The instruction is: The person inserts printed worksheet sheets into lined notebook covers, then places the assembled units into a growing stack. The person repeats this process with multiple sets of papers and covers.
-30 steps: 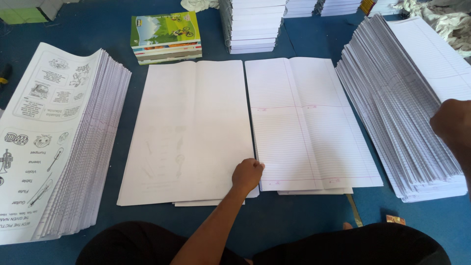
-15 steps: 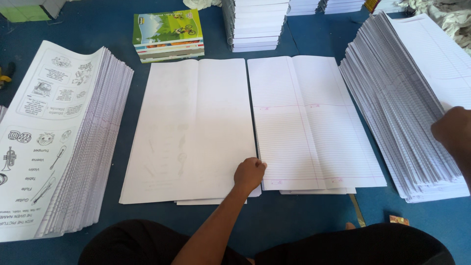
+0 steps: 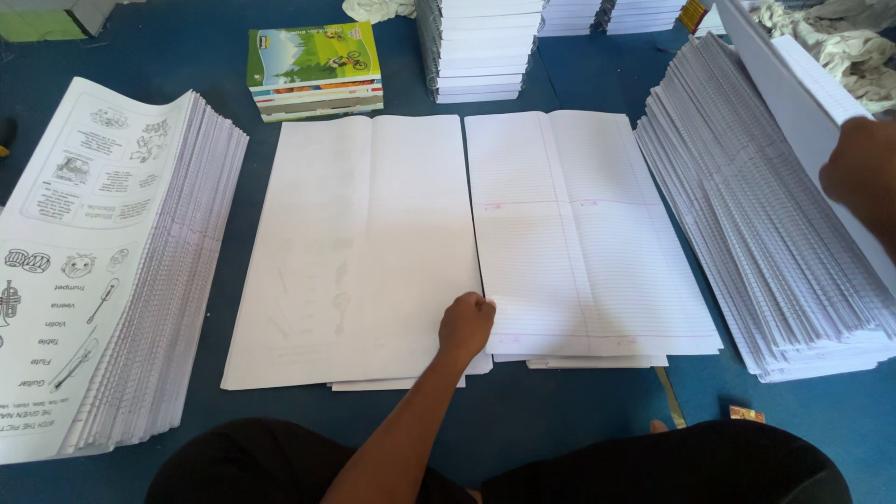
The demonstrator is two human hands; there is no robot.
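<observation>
Blue floor [image 3: 560, 439] spread with paper stacks, left hand [image 3: 465, 325] pressing curled fingers onto two flat sheets [image 3: 467, 233], right hand [image 3: 861, 173] now gripping and lifting a lined sheet [image 3: 793, 93] off its stack [image 3: 747, 224].

Both forearms are bare, with no sleeves, watch or rings showing on the left hand [image 3: 465, 322] or right hand [image 3: 857, 173]. Dark, plain black trousers [image 3: 653, 467] cover the legs.

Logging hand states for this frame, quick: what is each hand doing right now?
Left hand: closed, knuckles pressing the two flat white paper sheets at their seam.
Right hand: gripping a lifted ruled white sheet from the right stack.
</observation>
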